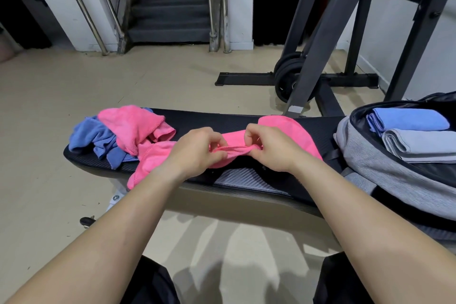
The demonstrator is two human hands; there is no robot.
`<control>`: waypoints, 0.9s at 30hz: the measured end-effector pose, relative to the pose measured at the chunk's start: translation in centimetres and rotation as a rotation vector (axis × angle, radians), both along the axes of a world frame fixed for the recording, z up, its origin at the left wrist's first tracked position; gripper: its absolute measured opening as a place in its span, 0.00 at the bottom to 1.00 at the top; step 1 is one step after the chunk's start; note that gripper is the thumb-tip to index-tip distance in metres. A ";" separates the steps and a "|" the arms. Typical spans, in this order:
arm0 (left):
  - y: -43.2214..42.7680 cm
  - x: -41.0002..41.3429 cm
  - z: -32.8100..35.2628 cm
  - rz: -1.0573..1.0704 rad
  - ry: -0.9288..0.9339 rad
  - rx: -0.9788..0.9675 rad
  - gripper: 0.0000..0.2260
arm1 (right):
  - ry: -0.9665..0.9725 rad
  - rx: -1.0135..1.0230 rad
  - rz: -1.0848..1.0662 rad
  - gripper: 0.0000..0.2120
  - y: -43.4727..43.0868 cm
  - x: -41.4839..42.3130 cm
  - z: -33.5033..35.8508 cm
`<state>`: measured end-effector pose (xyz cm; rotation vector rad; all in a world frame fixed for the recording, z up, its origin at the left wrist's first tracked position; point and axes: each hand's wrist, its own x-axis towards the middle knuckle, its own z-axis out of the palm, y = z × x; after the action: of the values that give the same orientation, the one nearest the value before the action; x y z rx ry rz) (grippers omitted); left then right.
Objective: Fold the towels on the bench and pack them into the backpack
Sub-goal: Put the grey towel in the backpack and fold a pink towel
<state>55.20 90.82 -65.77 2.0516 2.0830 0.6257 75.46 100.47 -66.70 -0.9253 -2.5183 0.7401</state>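
Observation:
A pink towel (291, 132) lies bunched across the middle of the black bench (204, 118). My left hand (195, 150) and my right hand (271, 150) both pinch its near hem, close together. At the bench's left end a second pink towel (133, 128) lies crumpled over a blue towel (96, 137). On the right stands the open grey backpack (385, 180), with a folded blue towel (412, 119) and a folded grey towel (424, 145) inside.
A black weight rack (328, 39) with weight plates (287, 76) stands on the beige floor behind the bench's right half. A dark staircase with metal rails (170, 0) is at the far wall. My knees are just below the bench's near edge.

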 end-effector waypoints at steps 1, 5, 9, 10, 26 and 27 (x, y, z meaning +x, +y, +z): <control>0.0 0.0 0.0 0.015 -0.021 0.028 0.03 | -0.010 -0.035 0.021 0.12 -0.2 -0.1 0.0; -0.1 -0.1 0.1 0.079 -0.077 0.089 0.07 | 0.041 -0.212 0.069 0.14 -0.9 -0.7 0.2; -0.1 -0.4 0.1 0.107 -0.118 0.063 0.06 | 0.135 -0.282 0.081 0.06 -1.0 -0.7 0.1; -0.1 -0.5 0.1 0.107 -0.112 0.053 0.05 | 0.165 -0.293 0.058 0.05 -1.0 -0.6 0.2; -2.4 -5.4 0.8 0.290 0.005 -0.022 0.02 | 0.139 0.066 -0.525 0.08 3.1 1.7 0.7; -2.6 -5.6 0.8 0.279 -0.018 -0.014 0.01 | 0.161 0.060 -0.542 0.09 3.1 1.7 0.8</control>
<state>49.57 88.21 -65.00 1.7543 2.3769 0.6620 77.13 103.61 -65.90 -1.3813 -1.9986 0.5336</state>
